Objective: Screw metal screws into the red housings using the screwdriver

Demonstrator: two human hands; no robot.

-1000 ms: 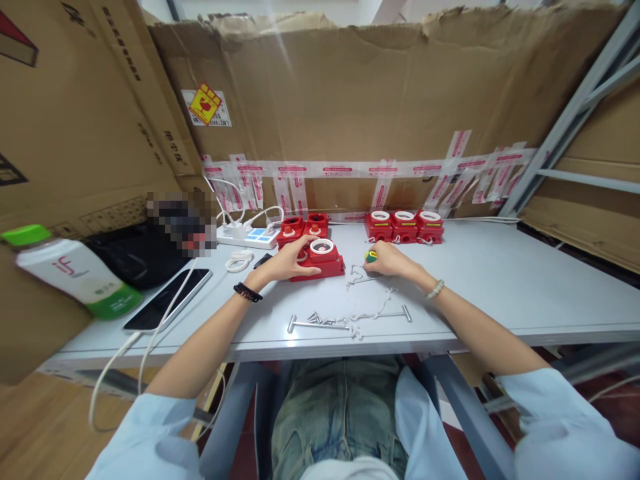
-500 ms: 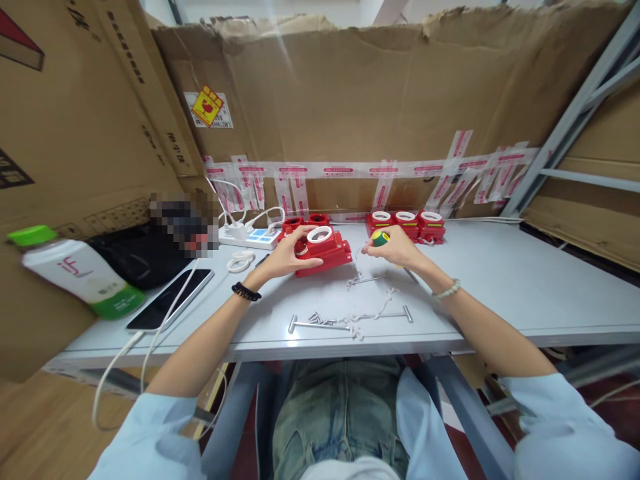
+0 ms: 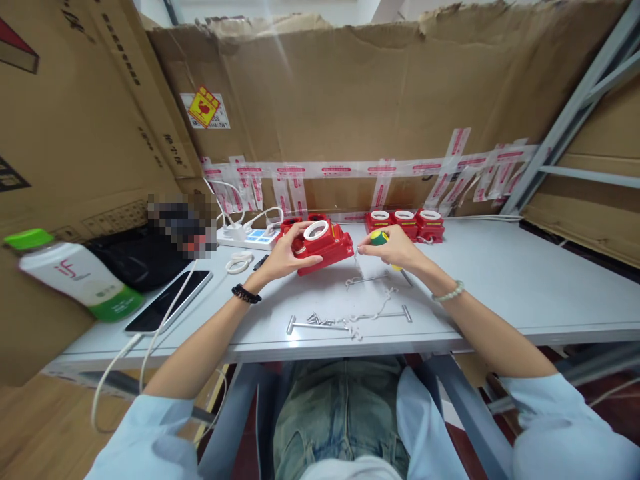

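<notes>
**A tilted red box [image 3: 334, 253], and a small pinch beside it**

In the head view, the left hand [image 3: 286, 259] grips the red box, thumb in front and fingers at the back. The box is tipped. I cannot tell if its low edge touches the table [image 3: 480, 287]. A white ring [image 3: 316, 231] sits on top.

The right hand [image 3: 395, 248] is curled around a screwdriver [image 3: 379, 238] with a green and yellow handle. Its thumb and finger pinch together just beside the box's right end. What they pinch is too small to tell. A thin white string [image 3: 357, 261] hangs down there.

The step in hand looks like fixing a small part to that end of the box. The next move seems to call for a steady left hand and careful right fingertips, with the screwdriver kept out of the way.

Nearer the person lie metal T-bars [image 3: 320, 326] with bits of string, and a little heap of screws [image 3: 315, 318]. Three more red boxes with white rings [image 3: 404, 228] stand in a row at the back.
</notes>
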